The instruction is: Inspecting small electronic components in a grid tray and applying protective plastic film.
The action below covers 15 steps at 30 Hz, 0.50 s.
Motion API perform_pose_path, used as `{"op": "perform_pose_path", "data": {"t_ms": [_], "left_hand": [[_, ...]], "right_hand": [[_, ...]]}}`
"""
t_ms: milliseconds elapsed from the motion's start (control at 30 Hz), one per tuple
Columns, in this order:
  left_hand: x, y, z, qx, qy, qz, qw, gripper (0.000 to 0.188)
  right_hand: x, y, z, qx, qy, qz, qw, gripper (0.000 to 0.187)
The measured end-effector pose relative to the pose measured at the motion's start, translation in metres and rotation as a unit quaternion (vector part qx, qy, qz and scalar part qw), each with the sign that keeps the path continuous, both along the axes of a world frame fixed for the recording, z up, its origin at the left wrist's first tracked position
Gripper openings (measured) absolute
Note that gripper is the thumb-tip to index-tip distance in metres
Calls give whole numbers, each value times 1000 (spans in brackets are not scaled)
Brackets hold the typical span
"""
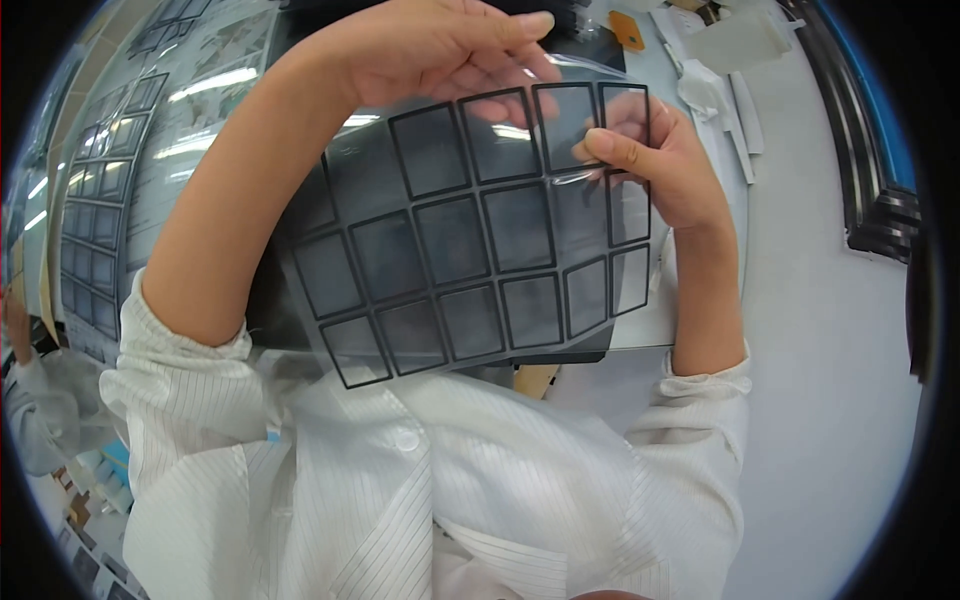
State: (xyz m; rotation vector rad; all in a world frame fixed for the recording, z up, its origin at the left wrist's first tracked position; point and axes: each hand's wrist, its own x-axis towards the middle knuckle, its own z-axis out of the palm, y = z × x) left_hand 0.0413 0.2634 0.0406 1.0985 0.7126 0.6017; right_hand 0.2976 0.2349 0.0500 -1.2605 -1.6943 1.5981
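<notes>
A clear, flexible plastic sheet (452, 238) printed with rows of black rectangular frames is held up in front of my chest, tilted and slightly bowed. My right hand (655, 150) pinches its far right part, the thumb on the near face and the fingers showing through from behind. Across the far edge reaches my left hand (450, 50), thumb stretched out and fingers apart. Some of its fingertips show through the film; whether they touch it I cannot tell. The sheet's lower edge hangs close to my shirt.
More clear sheets with black frames (105, 190) lie or hang at the left. A dark surface lies beneath the held sheet. Beyond my right hand are an orange tag (627, 31) and crumpled white scraps (703, 90). Black rails (870, 190) stand at the far right. Another person's sleeve (40, 400) shows at the left rim.
</notes>
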Motion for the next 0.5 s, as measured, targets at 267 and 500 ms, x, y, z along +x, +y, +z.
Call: {"op": "perform_pose_path", "data": {"t_ms": [267,500], "left_hand": [[-29,17,2,26,226,-176,958,33],[-47,20,-8,-33,264,-186,946,39]], "right_hand": [[7,6,-5,28,-45,-33,998,41],[8,17,-12,55,-45,1,997,37]]}}
